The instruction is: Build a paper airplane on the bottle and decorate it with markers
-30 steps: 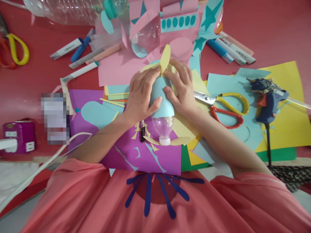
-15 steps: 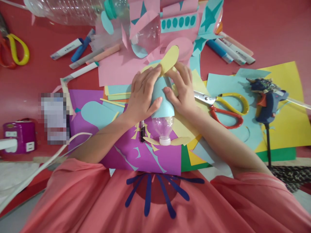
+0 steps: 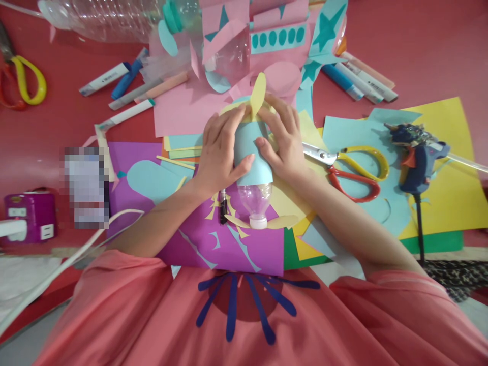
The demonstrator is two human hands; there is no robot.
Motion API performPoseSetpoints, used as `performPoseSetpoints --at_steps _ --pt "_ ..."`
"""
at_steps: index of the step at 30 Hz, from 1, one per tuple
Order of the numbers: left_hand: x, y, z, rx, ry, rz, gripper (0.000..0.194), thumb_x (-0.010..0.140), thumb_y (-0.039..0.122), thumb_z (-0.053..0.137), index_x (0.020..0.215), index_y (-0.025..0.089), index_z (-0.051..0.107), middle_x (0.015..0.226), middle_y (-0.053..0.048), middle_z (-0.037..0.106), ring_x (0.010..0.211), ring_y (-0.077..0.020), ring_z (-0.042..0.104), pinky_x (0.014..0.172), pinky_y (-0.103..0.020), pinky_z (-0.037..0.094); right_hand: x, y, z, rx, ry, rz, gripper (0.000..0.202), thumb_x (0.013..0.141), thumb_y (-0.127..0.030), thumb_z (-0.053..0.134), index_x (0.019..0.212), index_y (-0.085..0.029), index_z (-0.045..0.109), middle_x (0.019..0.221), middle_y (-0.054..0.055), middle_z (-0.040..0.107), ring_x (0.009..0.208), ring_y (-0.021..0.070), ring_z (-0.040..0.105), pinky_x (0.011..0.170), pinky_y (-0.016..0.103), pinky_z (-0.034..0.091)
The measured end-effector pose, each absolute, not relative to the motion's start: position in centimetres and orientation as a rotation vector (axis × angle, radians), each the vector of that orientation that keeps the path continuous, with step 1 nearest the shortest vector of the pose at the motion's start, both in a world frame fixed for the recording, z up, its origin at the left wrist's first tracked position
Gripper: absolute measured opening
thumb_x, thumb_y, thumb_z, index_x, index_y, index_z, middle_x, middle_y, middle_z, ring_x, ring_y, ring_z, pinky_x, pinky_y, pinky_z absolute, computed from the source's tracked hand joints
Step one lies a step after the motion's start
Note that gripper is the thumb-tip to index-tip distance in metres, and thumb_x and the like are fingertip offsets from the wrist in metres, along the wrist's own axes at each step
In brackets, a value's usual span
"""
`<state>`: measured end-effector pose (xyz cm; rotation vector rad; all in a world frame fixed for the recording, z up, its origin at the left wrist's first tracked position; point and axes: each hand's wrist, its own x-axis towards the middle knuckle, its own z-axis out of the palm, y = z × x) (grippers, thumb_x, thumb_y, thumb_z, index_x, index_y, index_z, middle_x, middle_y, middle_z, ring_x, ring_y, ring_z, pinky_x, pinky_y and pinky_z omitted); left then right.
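A clear bottle [image 3: 256,197] wrapped in light blue paper [image 3: 253,157] lies with its white cap [image 3: 258,221] toward me. My left hand [image 3: 219,150] is closed round its left side, fingertips near the far end. On the right side my right hand [image 3: 284,137] grips it, thumb pressed on the blue paper and fingers at a yellow paper petal [image 3: 258,94]. The petal stands up between the fingertips of both hands. Pale yellow paper pieces [image 3: 282,221] show beside the cap. Where the petal's base meets the bottle is partly hidden by fingers.
Yellow-red scissors [image 3: 356,173] and a blue glue gun [image 3: 423,162] lie at the right on coloured paper. Markers [image 3: 104,79] lie behind on both sides. At the left are a phone [image 3: 87,188] and a purple power adapter [image 3: 30,216] with a white cable.
The yellow petal has turned more upright and looks narrower, its tip shifted left. My left fingertips have moved slightly left, and my right fingers have edged toward the petal.
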<state>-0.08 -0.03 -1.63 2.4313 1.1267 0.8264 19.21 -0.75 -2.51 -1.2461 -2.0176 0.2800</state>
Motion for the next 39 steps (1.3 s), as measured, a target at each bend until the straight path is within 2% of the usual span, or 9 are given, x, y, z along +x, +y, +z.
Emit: performPoseSetpoints --at_steps 7,14,20,26,31,33,35,36,39 --pt "0.1 -0.4 -1.1 2.377 1.141 0.819 0.068 0.095 0.065 0.028 0.148 0.023 0.025 0.154 -0.013 0.043 0.146 -0.0266 0.038 0.125 -0.048 0.017 19.6 -0.3 -3.2 -1.209 -2.025 0.337 0.048 0.097 -0.051 0.042 0.143 -0.037 0.044 0.143 0.009 0.049 0.143 0.0349 0.037 0.115 0.062 0.034" --pt "0.0 -0.3 -1.0 2.387 1.132 0.796 0.066 0.095 0.064 0.03 0.147 0.022 0.026 0.155 -0.011 0.043 0.146 -0.024 0.039 0.126 -0.046 0.014 19.7 -0.4 -3.2 -1.217 -2.059 0.29 0.051 0.097 -0.048 0.045 0.147 -0.039 0.04 0.14 0.01 0.05 0.144 0.0343 0.036 0.112 0.064 0.037" --pt "-0.1 -0.2 -1.1 2.436 1.125 0.75 0.07 0.096 0.063 0.029 0.147 0.014 0.024 0.155 -0.014 0.042 0.146 -0.0222 0.037 0.126 -0.044 0.015 19.6 -0.5 -3.1 -1.246 -2.036 0.43 0.053 0.094 -0.051 0.051 0.145 -0.039 0.043 0.147 0.009 0.045 0.145 0.0381 0.034 0.114 0.064 0.034" --pt "0.0 -0.1 -1.1 2.428 1.104 0.793 0.065 0.097 0.063 0.022 0.148 0.023 0.028 0.157 -0.011 0.041 0.147 -0.0251 0.037 0.125 -0.045 0.018 19.1 -0.6 -2.7 -1.356 -2.049 0.341 0.047 0.1 -0.051 0.035 0.145 -0.037 0.042 0.152 0.006 0.042 0.146 0.0296 0.035 0.12 0.056 0.031" --pt "-0.3 -0.1 0.3 2.402 1.141 0.758 0.058 0.099 0.058 0.023 0.15 0.03 0.027 0.161 -0.008 0.034 0.149 -0.0241 0.033 0.125 -0.045 0.02 19.1 -0.1 -2.8 -1.422 -2.066 0.281 0.054 0.1 -0.056 0.021 0.144 -0.031 0.041 0.155 0.007 0.04 0.147 0.0241 0.034 0.122 0.051 0.028" --pt "-1.1 -0.6 1.2 2.401 1.14 0.771 0.054 0.101 0.055 0.024 0.149 0.03 0.028 0.161 -0.008 0.032 0.15 -0.0233 0.031 0.124 -0.045 0.024 19.2 0.0 -2.6 -1.373 -2.052 0.262 0.06 0.1 -0.059 0.016 0.142 -0.027 0.043 0.154 0.009 0.042 0.145 0.0246 0.036 0.12 0.05 0.031" --pt "-2.2 -1.5 1.9 2.428 1.105 0.753 0.052 0.102 0.05 0.029 0.148 0.026 0.029 0.16 -0.012 0.031 0.149 -0.0248 0.031 0.122 -0.048 0.029 19.2 -0.2 -2.2 -1.291 -2.008 0.231 0.062 0.1 -0.06 0.013 0.139 -0.023 0.045 0.148 0.012 0.048 0.142 0.0249 0.04 0.117 0.05 0.035" --pt "-3.0 -2.1 2.1 2.438 1.117 0.718 0.05 0.101 0.046 0.032 0.146 0.025 0.032 0.158 -0.013 0.035 0.148 -0.0256 0.033 0.119 -0.047 0.034 19.2 -0.3 -2.0 -1.272 -1.98 0.232 0.06 0.1 -0.058 0.014 0.136 -0.023 0.046 0.145 0.012 0.05 0.139 0.024 0.043 0.116 0.05 0.037" --pt "-5.3 -4.8 2.0 2.433 1.401 0.654 0.039 0.096 0.037 0.047 0.134 0.027 0.047 0.135 -0.012 0.055 0.13 -0.0274 0.052 0.11 -0.047 0.045 19.1 -0.8 -1.3 -1.329 -1.89 0.309 0.042 0.103 -0.049 0.023 0.128 -0.029 0.05 0.132 0.009 0.059 0.127 0.0212 0.051 0.112 0.047 0.042"
